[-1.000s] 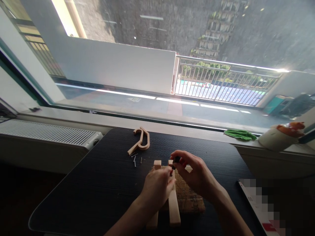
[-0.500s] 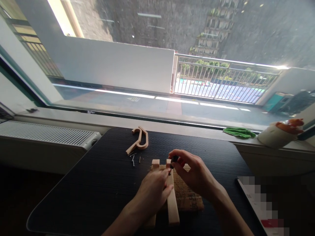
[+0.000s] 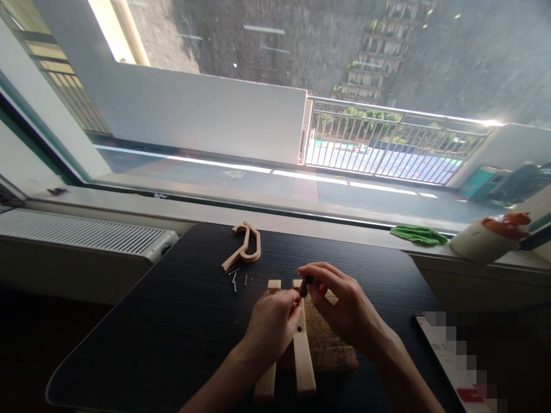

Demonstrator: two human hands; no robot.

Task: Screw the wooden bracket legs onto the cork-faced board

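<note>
Head view: a cork board (image 3: 333,350) lies flat on a black table (image 3: 172,321), and everything below is placed from it.

Two pale wooden slats lie side by side along the cork board's left part, and both jut past its far edge and its near edge. The right slat (image 3: 302,361) runs over the board itself and has a small dark hole about halfway along. The left slat (image 3: 266,385) lies at the board's left edge, mostly hidden under a wrist.

The left hand (image 3: 272,324) rests over both slats above the board's left side. Its fingers are curled together, with thumb and fingertips pressed shut near the far end of the right slat. I cannot tell whether anything small sits between them.

The right hand (image 3: 346,310) hangs over the board's far half. Its thumb and fingers are pinched on a small dark tool (image 3: 306,284), which is held tilted above the board's far left corner with its lower end just beside the left fingertips.

Beyond the board's far left corner a few nails (image 3: 235,279) lie loose, and past them lies a curved wooden piece (image 3: 246,248). Well beyond the board to the far right, a green cloth (image 3: 419,234) and a white pot (image 3: 477,245) sit on the window sill (image 3: 129,202).
</note>
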